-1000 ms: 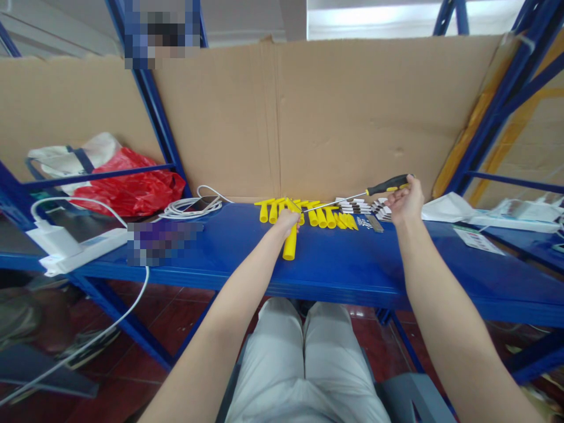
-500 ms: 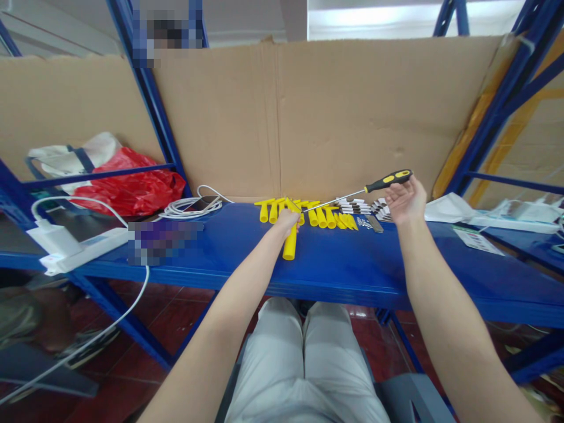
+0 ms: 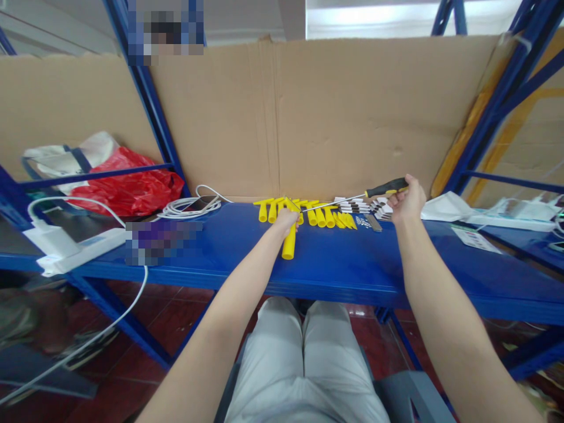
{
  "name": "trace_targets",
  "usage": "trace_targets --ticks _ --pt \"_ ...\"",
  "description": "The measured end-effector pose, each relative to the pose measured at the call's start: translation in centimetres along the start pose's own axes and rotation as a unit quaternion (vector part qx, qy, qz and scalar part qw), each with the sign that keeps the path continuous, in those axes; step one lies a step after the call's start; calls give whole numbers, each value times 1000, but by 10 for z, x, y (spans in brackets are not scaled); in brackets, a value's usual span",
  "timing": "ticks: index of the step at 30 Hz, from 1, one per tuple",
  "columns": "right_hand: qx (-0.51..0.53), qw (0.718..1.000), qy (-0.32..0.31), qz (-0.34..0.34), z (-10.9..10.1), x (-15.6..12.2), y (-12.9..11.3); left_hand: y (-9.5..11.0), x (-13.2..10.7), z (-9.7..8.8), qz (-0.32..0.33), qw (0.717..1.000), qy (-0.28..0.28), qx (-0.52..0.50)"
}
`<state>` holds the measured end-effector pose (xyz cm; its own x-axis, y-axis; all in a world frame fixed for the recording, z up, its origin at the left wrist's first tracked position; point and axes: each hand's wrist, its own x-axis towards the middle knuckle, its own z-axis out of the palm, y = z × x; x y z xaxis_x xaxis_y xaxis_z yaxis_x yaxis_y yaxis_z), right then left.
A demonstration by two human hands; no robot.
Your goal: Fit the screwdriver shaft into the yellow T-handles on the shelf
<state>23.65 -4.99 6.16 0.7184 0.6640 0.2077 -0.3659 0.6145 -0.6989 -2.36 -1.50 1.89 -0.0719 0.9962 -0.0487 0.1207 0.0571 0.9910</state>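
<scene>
Your left hand [image 3: 287,220] grips a yellow piece [image 3: 289,244] before the yellow row [image 3: 321,218] on the blue table [image 3: 348,261]; your right hand [image 3: 408,201] pinches the screwdriver [image 3: 383,188] by its handle, shaft slanting toward your left.

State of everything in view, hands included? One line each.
Left hand: closed around front yellow tool
Front yellow tool: held, tubular end toward the person
Right hand: gripping screwdriver by handle end
Screwdriver: slanted, tip at front yellow tool
Other yellow tools: lying in a row
White cable: coiled
Red bag: crumpled
Cardboard panel: upright
</scene>
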Motion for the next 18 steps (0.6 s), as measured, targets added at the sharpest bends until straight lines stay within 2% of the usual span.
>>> trace_targets --ticks 4,11,18 --pt "10 1000 -19 -6 0 -2 -2 2 -4 0 6 1000 5 17" --pt "41 996 -52 62 2 -3 -7 3 -5 0 10 1000 5 23" --pt "28 999 -45 13 0 1 -2 4 -5 0 9 999 4 44"
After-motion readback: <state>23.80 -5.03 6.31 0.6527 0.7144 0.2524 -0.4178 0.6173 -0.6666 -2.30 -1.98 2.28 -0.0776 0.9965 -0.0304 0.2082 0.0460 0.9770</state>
